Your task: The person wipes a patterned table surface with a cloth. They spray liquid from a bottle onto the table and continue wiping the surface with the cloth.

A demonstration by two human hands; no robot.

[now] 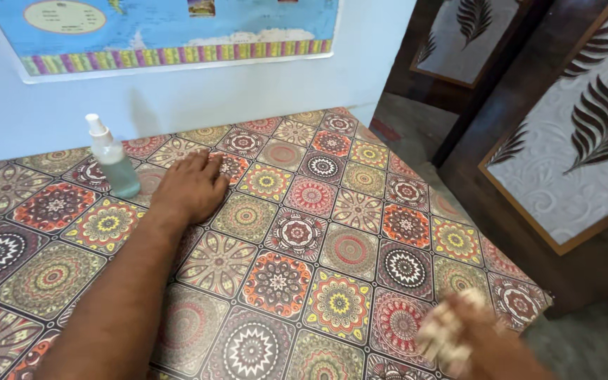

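Note:
My left hand (pixel 193 186) lies flat, palm down, on a table covered with a colourful mandala-tile cloth (pixel 346 211); its fingers are together and it holds nothing. A small clear spray bottle (pixel 114 158) with a white nozzle stands upright just left of that hand, close to it but apart. My right hand (pixel 459 331) is at the table's near right corner, blurred by motion, closed on a pale crumpled cloth or wad (pixel 441 336) pressed against the tabletop.
A pale blue wall (pixel 248 91) runs along the table's far edge with a map poster (pixel 163 28) on it. Dark wooden panels with leaf designs (pixel 585 141) stand to the right. The table's right edge drops to a grey floor (pixel 592 345).

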